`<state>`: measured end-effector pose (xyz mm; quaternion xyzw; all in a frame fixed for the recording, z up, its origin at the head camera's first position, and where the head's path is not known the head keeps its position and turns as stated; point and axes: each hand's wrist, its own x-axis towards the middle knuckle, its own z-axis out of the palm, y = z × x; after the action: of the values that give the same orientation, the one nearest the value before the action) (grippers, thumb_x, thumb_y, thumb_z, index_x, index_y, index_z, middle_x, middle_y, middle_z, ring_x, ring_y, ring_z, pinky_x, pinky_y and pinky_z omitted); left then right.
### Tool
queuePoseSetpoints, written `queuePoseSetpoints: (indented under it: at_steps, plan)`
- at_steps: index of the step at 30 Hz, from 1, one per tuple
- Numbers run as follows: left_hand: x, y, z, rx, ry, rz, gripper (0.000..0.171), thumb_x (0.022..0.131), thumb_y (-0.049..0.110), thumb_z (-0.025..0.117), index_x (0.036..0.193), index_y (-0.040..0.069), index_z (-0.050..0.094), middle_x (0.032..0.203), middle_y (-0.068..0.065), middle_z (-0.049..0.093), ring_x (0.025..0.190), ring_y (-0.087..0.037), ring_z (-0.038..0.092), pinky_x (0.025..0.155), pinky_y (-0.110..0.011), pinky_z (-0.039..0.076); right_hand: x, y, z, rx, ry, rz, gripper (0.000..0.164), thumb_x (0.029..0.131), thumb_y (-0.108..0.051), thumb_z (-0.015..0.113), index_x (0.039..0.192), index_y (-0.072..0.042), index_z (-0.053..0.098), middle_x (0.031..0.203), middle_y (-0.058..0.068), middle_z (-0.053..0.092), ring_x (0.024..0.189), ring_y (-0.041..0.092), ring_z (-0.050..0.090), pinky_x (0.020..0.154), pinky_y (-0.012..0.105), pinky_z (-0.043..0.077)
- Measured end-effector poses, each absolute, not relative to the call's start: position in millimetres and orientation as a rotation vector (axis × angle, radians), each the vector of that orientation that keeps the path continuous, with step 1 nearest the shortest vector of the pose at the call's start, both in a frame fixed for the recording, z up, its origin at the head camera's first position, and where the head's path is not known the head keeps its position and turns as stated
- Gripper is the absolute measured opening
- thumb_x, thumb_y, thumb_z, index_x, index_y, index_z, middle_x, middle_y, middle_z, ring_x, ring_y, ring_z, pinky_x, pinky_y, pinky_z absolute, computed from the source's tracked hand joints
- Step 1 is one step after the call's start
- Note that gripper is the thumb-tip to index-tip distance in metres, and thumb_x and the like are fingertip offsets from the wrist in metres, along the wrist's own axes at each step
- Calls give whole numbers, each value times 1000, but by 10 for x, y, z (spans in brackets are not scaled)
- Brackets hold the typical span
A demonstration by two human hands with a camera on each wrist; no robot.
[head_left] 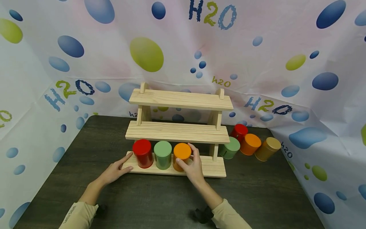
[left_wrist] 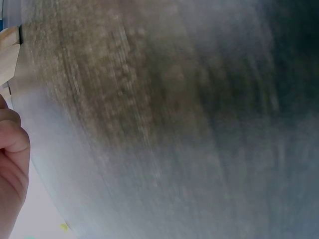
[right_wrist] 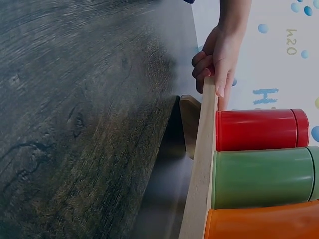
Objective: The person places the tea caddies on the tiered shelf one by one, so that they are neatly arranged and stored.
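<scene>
Three lidded canisters stand upright in a row on the bottom board of a light wooden three-tier shelf (head_left: 177, 133): a red canister (head_left: 144, 156), a green canister (head_left: 163, 156) and an orange canister (head_left: 180, 159). My right hand (head_left: 194, 167) grips the orange canister, thumb at its front and fingers along its right side. At the board's left end, my left hand (head_left: 114, 171) pinches the wood beside the red canister. The right wrist view shows that left hand (right_wrist: 219, 59) with its thumb on the board's edge and other fingers curled beneath.
To the right of the shelf, several more canisters stand on the dark table (head_left: 257, 190): a green one (head_left: 230, 148), a red one (head_left: 239, 131), an orange one (head_left: 250, 144) and a gold one (head_left: 267, 149). Behind hangs a white curtain (head_left: 177, 38) with coloured spots.
</scene>
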<state>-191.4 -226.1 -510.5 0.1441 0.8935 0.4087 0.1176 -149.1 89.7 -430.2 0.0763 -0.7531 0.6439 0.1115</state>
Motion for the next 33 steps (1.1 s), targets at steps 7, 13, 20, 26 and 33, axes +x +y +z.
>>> queuePoseSetpoints:
  at_steps: [7,13,20,26,33]
  plan:
    - [-1914,-2261,-5106,421,2610,1203,67,91,34,55,145,9,24,142,-29,25,125,-48,31,94,-62,30,-1564,938,-4451,230,-2220,1895,63,77,6,65,132,6,35,124,22,42,109,32,42,91,45,35]
    - [-1915,-2264,-5106,426,2613,1209,67,91,34,55,145,8,24,142,-29,26,125,-48,32,94,-62,31,-1645,981,-4626,252,-2224,1884,65,77,0,68,134,0,36,126,17,43,110,27,43,92,43,35]
    - [-1906,-2264,-5105,440,2618,1207,67,91,33,55,145,7,25,142,-29,27,125,-48,33,94,-62,31,-1642,1010,-4654,280,-2228,1852,65,78,-8,69,134,-2,36,127,16,42,109,28,43,92,44,36]
    - [-1909,-2259,-5104,430,2617,1201,67,91,34,55,145,8,25,142,-29,27,125,-48,33,94,-62,31,-1550,1043,-4480,238,-2177,1908,58,78,5,65,130,8,38,121,24,43,104,26,42,95,55,32]
    - [-1906,-2263,-5099,432,2617,1203,67,91,34,55,145,8,25,142,-29,27,125,-48,32,94,-62,31,-1609,1220,-4678,178,-2124,1878,52,79,6,65,126,6,43,125,21,45,108,32,42,94,50,35]
